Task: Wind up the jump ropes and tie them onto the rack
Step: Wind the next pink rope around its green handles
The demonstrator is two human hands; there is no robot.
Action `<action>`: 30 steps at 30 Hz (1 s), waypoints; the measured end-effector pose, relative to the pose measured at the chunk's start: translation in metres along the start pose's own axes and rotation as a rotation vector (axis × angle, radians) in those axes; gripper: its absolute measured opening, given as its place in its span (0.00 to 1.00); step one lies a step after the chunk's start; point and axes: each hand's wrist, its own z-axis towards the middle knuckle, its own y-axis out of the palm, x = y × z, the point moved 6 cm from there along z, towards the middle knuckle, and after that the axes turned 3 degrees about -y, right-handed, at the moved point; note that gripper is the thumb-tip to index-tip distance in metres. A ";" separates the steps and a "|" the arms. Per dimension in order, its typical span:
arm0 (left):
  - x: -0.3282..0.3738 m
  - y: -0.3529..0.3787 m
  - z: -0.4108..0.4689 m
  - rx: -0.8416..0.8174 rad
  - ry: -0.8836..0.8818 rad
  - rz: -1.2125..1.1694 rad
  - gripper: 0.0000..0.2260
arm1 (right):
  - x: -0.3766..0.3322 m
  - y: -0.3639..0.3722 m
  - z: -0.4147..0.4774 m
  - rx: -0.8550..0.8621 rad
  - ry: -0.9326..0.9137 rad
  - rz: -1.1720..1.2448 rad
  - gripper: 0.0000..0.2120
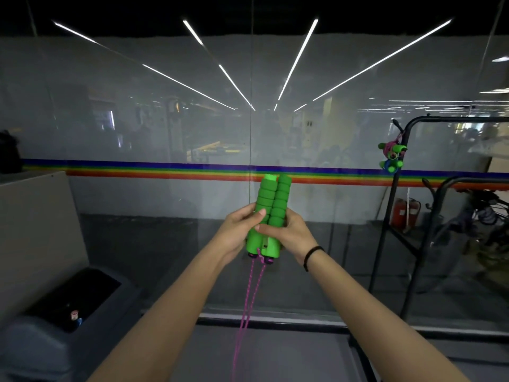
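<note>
Two green ribbed jump rope handles stand upright side by side in the middle of the head view. My left hand grips them from the left and my right hand from the right, fingers overlapping across the front. A pink cord hangs in two strands from the handles' lower ends down between my forearms. At the right stands a black tubular rack. Wound jump ropes with green handles hang tied on its upright post.
A glass wall with a rainbow stripe runs straight ahead. A grey bin with a dark opening sits at lower left beside a beige panel. Behind the rack, at right, are a red canister and a second black frame.
</note>
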 end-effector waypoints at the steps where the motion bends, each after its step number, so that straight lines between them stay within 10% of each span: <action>1: -0.002 0.001 0.001 -0.026 -0.012 -0.006 0.16 | 0.001 0.001 0.000 0.020 -0.022 -0.009 0.21; 13: 0.003 0.002 0.010 0.092 0.077 0.200 0.18 | 0.016 -0.006 0.013 0.135 -0.049 -0.273 0.27; 17: 0.031 -0.007 0.006 0.248 0.447 0.724 0.32 | 0.025 -0.005 0.018 -0.196 0.083 -0.513 0.22; 22: 0.007 0.015 0.015 -0.244 0.361 1.633 0.42 | 0.029 -0.003 0.005 -0.608 0.265 -0.774 0.16; 30: -0.024 0.022 0.009 -0.242 0.409 1.707 0.21 | 0.027 -0.009 -0.003 -0.932 0.612 -0.615 0.11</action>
